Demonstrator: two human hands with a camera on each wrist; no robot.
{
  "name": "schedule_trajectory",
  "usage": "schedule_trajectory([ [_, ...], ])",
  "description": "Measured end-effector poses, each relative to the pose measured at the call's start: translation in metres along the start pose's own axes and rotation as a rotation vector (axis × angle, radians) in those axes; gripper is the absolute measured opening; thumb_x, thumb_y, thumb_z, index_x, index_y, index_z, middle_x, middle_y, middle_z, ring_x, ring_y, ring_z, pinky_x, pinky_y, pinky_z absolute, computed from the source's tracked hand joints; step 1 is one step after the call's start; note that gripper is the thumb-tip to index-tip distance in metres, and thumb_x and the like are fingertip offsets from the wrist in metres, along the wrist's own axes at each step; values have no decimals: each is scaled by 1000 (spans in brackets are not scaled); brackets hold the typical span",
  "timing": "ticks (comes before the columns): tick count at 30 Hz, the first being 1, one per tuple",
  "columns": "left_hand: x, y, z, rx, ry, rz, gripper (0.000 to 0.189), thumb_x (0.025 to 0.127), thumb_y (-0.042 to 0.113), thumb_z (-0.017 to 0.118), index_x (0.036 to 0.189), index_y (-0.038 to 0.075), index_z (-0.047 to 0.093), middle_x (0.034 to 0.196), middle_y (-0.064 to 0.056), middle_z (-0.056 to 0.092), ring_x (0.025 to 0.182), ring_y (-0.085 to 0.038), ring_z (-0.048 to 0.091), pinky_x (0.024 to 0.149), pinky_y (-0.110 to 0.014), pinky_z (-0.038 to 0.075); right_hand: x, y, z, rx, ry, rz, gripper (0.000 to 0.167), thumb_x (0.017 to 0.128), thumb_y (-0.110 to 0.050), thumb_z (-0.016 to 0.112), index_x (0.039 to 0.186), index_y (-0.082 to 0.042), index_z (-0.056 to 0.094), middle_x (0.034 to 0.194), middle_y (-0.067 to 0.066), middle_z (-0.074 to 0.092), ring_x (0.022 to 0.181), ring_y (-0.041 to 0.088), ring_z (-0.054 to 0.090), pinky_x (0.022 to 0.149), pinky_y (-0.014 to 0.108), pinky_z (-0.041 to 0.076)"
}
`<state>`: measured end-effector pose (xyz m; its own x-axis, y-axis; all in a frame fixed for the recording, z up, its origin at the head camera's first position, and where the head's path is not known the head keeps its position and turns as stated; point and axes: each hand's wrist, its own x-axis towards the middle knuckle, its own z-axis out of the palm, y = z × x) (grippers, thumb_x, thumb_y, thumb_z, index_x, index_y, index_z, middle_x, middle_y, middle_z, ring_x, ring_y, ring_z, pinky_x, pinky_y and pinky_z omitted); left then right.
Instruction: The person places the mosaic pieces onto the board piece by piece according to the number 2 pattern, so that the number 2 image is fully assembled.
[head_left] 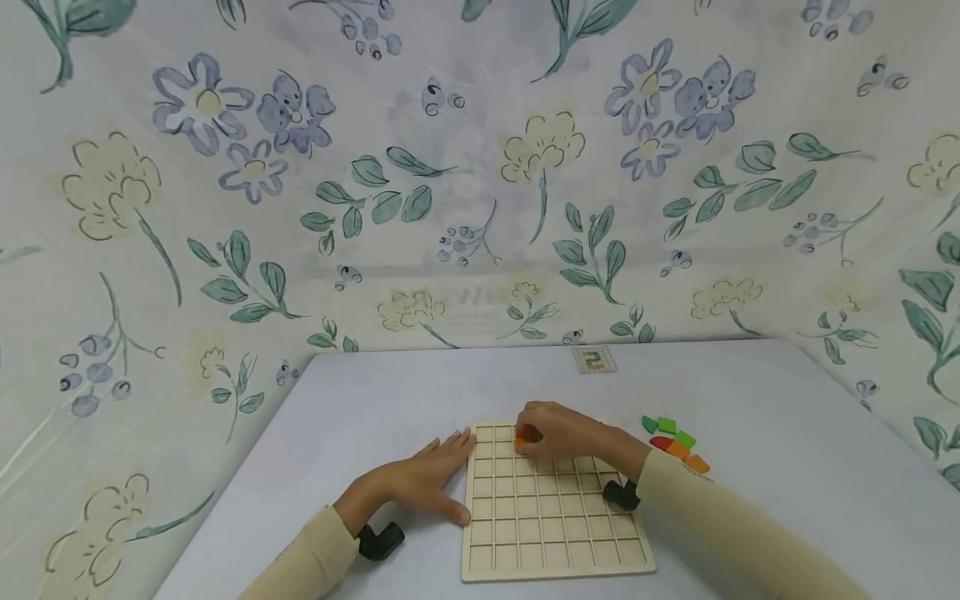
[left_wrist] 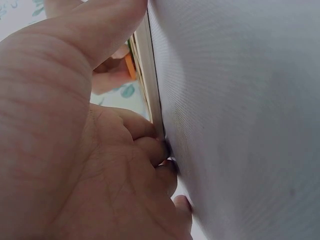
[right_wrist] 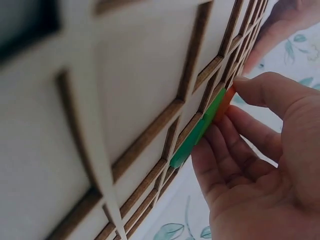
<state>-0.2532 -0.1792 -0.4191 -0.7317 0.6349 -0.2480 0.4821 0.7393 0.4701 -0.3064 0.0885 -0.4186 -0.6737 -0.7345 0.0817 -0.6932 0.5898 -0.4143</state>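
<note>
Nearest me: R sleeve [head_left: 750, 521] and L sleeve [head_left: 307, 558], both cream, reaching fwd over the white surface [head_left: 405, 383].

R hand [head_left: 558, 432]: thumb + fingertips pinch a sm. orange piece [head_left: 520, 444], over the far part of the grid board [head_left: 529, 532], a bit L of its middle. Can't tell if the piece is fully down in a cell; fingers hide most of it. From R wrist: bright-green piece [right_wrist: 210, 114] right beside the orange, close to the fingertips; dk-green piece [right_wrist: 186, 149] next along, just past the fingers, both at the board face.

L hand [head_left: 427, 482]: fingers spread, grasping nothing; fingertips + thumb touch the board's L edge. Reads as bracing.

Handling (my guess): piece v. light, stiff, thin, prob. smooth, so could slip from a lazy pinch. Best hold = opp. side edges, thumb vs. index, underside left free. Raised ribs might catch a corner. Board looks like wood: rigid, not fragile, maybe light enough to skid if pushed; take it by the outer rim, approx. where the L fingers are.

Loose pcs [head_left: 678, 450], red, orange + greens, on the surface off to R of the R fingers, beyond that wrist. Sm. card [head_left: 595, 360] w/ a 2-like figure, farther out than the R fingertips.
</note>
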Motion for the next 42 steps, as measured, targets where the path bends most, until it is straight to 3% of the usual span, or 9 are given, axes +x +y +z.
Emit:
schedule_trajectory([
  [20, 2, -3, 0, 5, 6, 13, 115, 82, 52, 77, 159, -1, 11, 168, -20, 4, 157, -34, 3, 126, -55, 4, 0, -1, -3, -13, -29, 14, 13, 93, -21, 73, 101, -12, 71, 96, -5, 61, 84, 6, 57, 76, 20, 52],
  [29, 3, -2, 1, 3, 6, 15, 115, 81, 52, 77, 159, -1, 12, 168, -20, 4, 157, -33, 3, 126, -55, 4, 0, 3, -2, -25, -26, -36, 12, 91, -22, 75, 98, -13, 72, 93, -5, 61, 83, 5, 56, 75, 20, 52],
  [42, 0, -4, 2, -12, 4, 20, 115, 82, 51, 77, 159, -2, 11, 167, -21, 4, 157, -35, 3, 126, -57, 4, 2, 1, 1, -21, -39, -5, 16, 91, -25, 75, 101, -12, 72, 95, -5, 62, 84, 4, 56, 77, 21, 52],
])
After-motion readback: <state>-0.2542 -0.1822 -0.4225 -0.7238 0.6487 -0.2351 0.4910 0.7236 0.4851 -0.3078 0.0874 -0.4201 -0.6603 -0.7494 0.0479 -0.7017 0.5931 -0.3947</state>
